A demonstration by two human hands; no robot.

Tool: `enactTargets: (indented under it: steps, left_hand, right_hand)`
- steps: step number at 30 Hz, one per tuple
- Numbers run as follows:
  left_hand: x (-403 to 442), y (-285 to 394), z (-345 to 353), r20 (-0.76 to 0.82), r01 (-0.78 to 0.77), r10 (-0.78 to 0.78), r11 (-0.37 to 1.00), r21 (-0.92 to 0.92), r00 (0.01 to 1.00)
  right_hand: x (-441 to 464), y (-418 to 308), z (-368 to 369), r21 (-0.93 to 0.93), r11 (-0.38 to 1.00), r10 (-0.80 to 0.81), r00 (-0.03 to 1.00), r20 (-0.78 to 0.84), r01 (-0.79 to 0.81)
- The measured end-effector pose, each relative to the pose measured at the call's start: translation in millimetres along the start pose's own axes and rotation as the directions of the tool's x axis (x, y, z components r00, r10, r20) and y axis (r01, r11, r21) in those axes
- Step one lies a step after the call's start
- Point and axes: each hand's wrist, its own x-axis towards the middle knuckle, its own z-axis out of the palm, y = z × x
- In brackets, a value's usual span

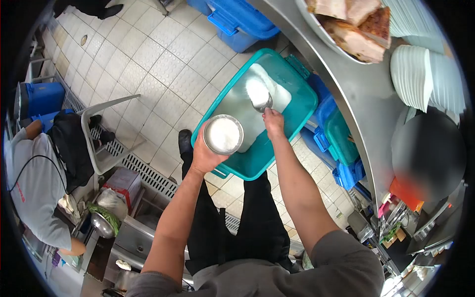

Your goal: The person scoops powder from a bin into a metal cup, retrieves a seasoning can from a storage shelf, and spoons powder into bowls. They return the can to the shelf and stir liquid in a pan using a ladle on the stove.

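My left hand (204,154) is wrapped round a round metal container (223,134) filled nearly to the rim with white powder. It is held over the near left edge of a teal plastic bin (297,106). Inside the bin lies more white powder (277,91). My right hand (273,121) grips the handle of a metal scoop (262,103), which is inside the bin's outline and heaped with white powder. The scoop and the container are apart.
A steel counter (354,94) curves along the right, bearing a bowl of meat (358,29), stacked white dishes (410,76) and a dark round object (428,153). Blue lidded bins (242,24) stand beneath. A co-worker (37,183) is at the left, near a metal rack (94,133).
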Motion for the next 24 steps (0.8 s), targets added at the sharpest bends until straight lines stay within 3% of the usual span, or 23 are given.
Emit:
enactTargets:
  steps: [4, 6, 7, 10, 15, 19, 21, 24]
  left_hand:
    - [-3.3, 7.5, 4.8, -0.03, 0.0, 0.002, 0.997, 0.081, 1.0]
    - [-1.2, 3.8, 8.2, -0.061, -0.072, 0.07, 0.997, -0.031, 0.996]
    - [-3.5, 1.6, 10.5, -0.066, -0.064, 0.062, 0.997, -0.03, 0.996]
    - [5.0, 6.8, 18.8, -0.053, -0.094, 0.101, 0.988, 0.122, 0.993]
    - [16.0, 27.4, 46.1, 0.032, -0.144, 0.141, 0.975, 0.167, 0.99]
    - [22.9, 33.5, 60.8, 0.099, -0.244, 0.228, 0.951, 0.19, 0.969]
    - [23.9, 34.3, 65.0, 0.114, -0.257, 0.239, 0.948, 0.187, 0.964]
    - [22.7, 36.8, 67.6, 0.139, -0.277, 0.254, 0.944, 0.179, 0.957]
  right_hand:
    - [-53.1, -37.3, -44.6, -0.026, 1.0, -0.015, 1.0, 0.015, 0.015]
    - [-68.9, -47.2, -77.1, -0.24, 0.953, -0.177, 0.983, 0.048, 0.183]
    - [-81.6, -52.8, -94.8, -0.243, 0.953, -0.172, 0.983, 0.056, 0.181]
    - [-123.1, -109.4, -141.0, -0.375, 0.868, -0.284, 0.945, 0.159, 0.324]
    - [-150.9, -150.0, -178.7, -0.661, 0.604, -0.279, 0.895, 0.348, 0.445]
    - [-182.0, -184.1, -179.9, -0.752, 0.49, -0.296, 0.895, 0.334, 0.442]
    - [-188.6, -192.5, -180.9, -0.833, 0.286, -0.321, 0.867, 0.382, 0.473]
    - [-196.7, -200.0, -185.2, -0.824, 0.246, -0.366, 0.836, 0.409, 0.511]
